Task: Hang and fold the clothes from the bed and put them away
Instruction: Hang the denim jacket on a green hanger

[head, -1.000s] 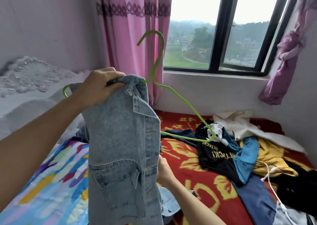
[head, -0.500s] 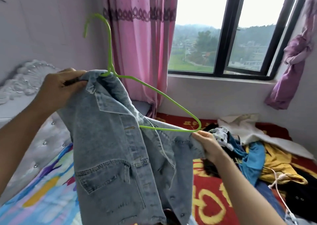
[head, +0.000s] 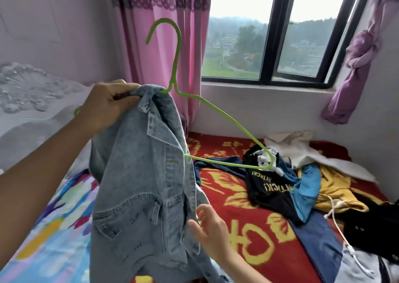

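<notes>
A light blue denim jacket (head: 142,187) hangs in front of me, one shoulder draped over a green wire hanger (head: 212,107). My left hand (head: 108,105) grips the jacket's collar and the hanger's left end together, held up at chest height. The hanger's right arm sticks out bare toward the clothes pile, its hook pointing up. My right hand (head: 210,228) is low beside the jacket's front edge, fingers spread and relaxed, holding nothing.
A pile of clothes (head: 302,185) lies on the red patterned bed cover (head: 248,235): black printed shirt, blue, yellow, white and dark pieces. A white cable (head: 343,239) trails over them. Pink curtain (head: 155,45), window and padded headboard (head: 28,92) surround the bed.
My right hand let go of the jacket's right side and dropped low; that side fell off the hanger's right arm. The hanger swung from left to centre.
</notes>
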